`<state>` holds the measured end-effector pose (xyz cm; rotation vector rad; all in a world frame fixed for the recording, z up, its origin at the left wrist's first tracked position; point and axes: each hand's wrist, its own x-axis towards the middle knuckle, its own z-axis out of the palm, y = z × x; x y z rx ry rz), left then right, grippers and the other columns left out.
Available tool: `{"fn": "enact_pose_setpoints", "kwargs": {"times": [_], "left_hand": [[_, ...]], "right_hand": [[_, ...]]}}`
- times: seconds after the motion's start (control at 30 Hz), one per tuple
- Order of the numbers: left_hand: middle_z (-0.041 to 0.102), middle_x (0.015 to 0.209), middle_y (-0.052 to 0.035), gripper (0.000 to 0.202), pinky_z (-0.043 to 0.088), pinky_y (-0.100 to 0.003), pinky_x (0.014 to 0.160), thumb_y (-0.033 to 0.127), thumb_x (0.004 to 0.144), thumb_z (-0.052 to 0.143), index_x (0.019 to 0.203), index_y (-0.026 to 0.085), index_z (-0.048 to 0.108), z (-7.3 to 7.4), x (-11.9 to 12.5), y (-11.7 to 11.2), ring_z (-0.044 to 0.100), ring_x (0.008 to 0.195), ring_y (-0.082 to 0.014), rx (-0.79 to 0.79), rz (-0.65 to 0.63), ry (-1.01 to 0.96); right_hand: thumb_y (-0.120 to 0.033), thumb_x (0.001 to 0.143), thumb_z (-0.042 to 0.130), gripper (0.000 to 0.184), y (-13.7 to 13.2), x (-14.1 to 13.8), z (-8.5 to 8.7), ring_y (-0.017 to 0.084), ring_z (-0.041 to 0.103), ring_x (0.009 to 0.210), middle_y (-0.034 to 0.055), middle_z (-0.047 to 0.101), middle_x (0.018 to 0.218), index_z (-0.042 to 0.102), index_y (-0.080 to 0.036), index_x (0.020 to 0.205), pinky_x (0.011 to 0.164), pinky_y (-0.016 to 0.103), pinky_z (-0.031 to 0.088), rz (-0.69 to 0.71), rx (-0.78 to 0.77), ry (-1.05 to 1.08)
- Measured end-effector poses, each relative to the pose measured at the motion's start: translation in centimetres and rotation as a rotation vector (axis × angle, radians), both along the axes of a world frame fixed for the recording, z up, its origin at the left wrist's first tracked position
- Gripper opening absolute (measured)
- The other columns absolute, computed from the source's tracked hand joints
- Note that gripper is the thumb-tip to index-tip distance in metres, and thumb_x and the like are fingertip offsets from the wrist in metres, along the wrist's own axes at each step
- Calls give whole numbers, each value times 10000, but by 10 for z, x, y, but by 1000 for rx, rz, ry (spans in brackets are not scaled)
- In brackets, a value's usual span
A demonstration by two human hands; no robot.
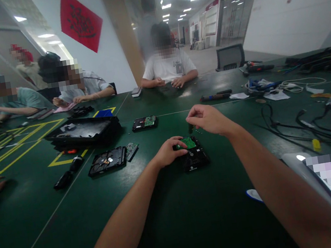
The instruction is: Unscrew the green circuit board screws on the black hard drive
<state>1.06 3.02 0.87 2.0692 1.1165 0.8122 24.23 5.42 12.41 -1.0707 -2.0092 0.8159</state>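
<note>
A black hard drive [194, 160] with a green circuit board [189, 142] on its upper face lies flat on the table before me. My left hand [171, 151] grips it from the left side, fingers over the far edge and thumb on top. Above its far right corner, my right hand [204, 120] pinches a small dark screwdriver [190, 128], held upright with its tip down at the board; the tip itself is too small to make out. Several tiny screws [198, 131] are scattered just beyond the drive.
Another hard drive [107, 161] and a loose circuit board [132, 150] lie to the left, with a third drive [144, 123] farther back. Beyond is a black tray [81, 131]. Cables [295, 128] and a laptop [326, 186] occupy the right. People sit across the green table [175, 223].
</note>
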Motion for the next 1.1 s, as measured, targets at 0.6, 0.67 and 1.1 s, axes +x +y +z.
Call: {"fn": "enact_pose_setpoints", "kwargs": {"times": [0.6,0.67,1.1], "left_hand": [[583,1418,-86,206,362,-462,1170,315,809,807,995,227,783,-1,-1,0,564,1309,-276,-13,2,1],[582,1421,-84,207,361,-460,1172,317,809,806,996,229,783,-2,-1,1,563,1310,-276,-10,-1,-3],[583,1416,-93,227,373,-456,1157,332,806,806,1006,227,785,-2,-1,1,560,1312,-282,1,3,1]], "right_hand": [[-380,897,667,182,5,1,-3,168,644,698,57,710,842,679,-198,912,632,317,508,1,11,34],[-383,905,655,184,4,1,-3,147,627,608,56,716,839,661,-199,907,557,304,481,-9,-25,31],[-394,941,601,220,3,-1,-1,157,622,672,44,705,829,701,-206,998,611,300,485,70,-18,41]]}}
